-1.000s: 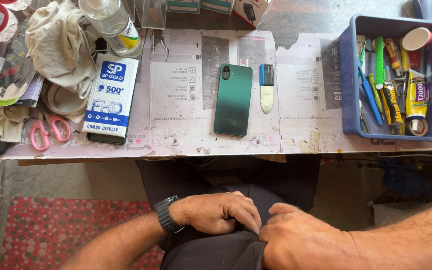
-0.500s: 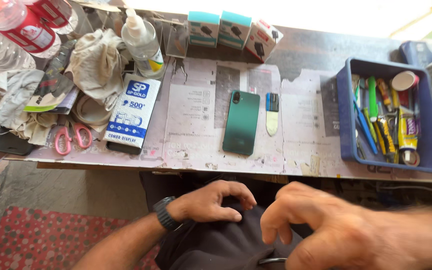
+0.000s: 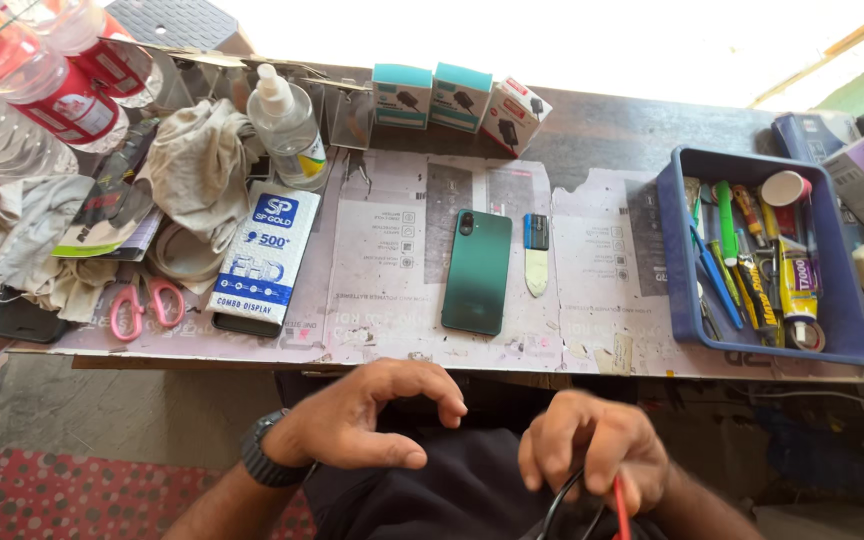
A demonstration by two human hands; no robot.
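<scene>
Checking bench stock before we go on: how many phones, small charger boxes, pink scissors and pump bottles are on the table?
Green phone: 1
Small charger boxes: 3
Pink scissors: 1
Pump bottle: 1
Total: 6

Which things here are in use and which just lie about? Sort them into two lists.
In use:
- right hand, fingers around black and red wires
- left hand, empty, above the lap

Lying about:
- green phone
- small scraper
- blue tray of tools
- pink scissors
- pump bottle
- rags
</scene>
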